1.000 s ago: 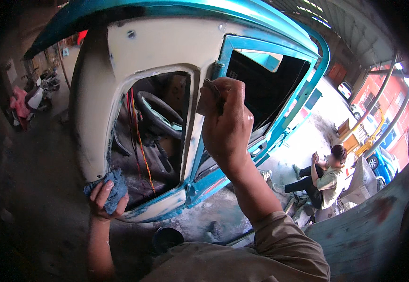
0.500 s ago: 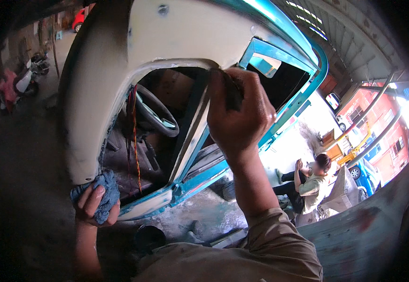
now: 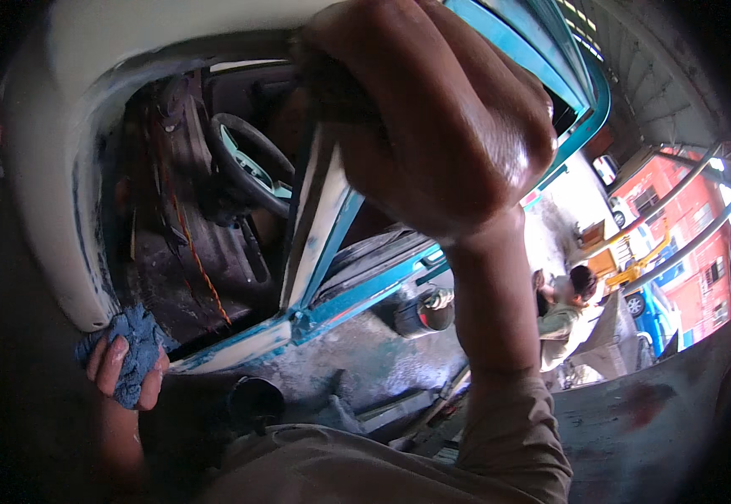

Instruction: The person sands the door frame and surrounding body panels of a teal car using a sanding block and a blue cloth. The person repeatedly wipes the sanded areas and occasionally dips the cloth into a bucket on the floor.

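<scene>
A crumpled blue rag (image 3: 140, 349) is gripped in my left hand (image 3: 110, 370), against the lower corner of a vehicle cab's cream-coated body (image 3: 46, 244). Large and close, my right hand (image 3: 441, 109) is raised with its fingers curled in, at the upper corner of the cab's window opening. Its fingertips are turned away and in dark shadow, so what they hold cannot be made out. Below that hand runs a cream and turquoise pillar (image 3: 308, 227). Through the opening show a dark steering wheel (image 3: 252, 164) and loose orange wires (image 3: 201, 273).
A bucket (image 3: 424, 312) stands on the floor beyond the cab, and a dark round container (image 3: 254, 401) sits nearer me. Another person (image 3: 568, 315) sits at the right, near a blue car (image 3: 649, 311). A grey panel (image 3: 642, 428) edges the lower right.
My right hand has come up and looks much larger, still closed at the window's upper corner. The view has moved closer to the cab. My left hand still grips the rag by the lower corner.
</scene>
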`<state>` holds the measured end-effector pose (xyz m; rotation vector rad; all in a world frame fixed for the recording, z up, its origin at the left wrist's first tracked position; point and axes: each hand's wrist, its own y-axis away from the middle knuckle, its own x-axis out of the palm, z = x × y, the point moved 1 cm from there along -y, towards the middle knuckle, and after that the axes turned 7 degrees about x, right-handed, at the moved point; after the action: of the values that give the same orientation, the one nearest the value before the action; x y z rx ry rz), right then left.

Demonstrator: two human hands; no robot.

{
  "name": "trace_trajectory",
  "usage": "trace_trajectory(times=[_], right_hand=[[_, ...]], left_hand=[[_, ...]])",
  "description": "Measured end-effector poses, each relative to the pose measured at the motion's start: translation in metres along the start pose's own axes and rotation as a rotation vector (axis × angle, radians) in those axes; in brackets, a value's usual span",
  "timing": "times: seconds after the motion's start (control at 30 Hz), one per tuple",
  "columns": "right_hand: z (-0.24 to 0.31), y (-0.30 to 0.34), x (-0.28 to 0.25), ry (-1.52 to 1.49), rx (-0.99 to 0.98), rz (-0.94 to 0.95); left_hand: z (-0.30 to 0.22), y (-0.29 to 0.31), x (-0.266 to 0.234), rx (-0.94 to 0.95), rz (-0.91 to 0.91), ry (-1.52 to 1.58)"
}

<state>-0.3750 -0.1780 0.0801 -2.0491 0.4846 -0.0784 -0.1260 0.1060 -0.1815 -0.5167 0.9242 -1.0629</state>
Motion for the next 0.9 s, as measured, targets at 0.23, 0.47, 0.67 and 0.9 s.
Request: trace_trajectory(times=[0.23,0.47,0.67,0.9], right_hand=[[0.041,0.018,0.002,-0.194,0.652,-0.024],[0.057,0.033,0.015,-0.083,0.741,-0.195],[0.004,0.01,0.0,-0.004,0.11,-0.124],[-0.001,-0.018,0.009,-0.112,-0.094,0.003]], left_hand=[[0.003,0.006,0.002,0.007,-0.024,-0.055],[-0.002,-0.003,0.007,-0.008,-0.055,0.032],[-0.008,-0.011,0.007,-0.02,-0.023,0.079],[-0.007,-0.001,-0.003,-0.02,0.04,0.041]])
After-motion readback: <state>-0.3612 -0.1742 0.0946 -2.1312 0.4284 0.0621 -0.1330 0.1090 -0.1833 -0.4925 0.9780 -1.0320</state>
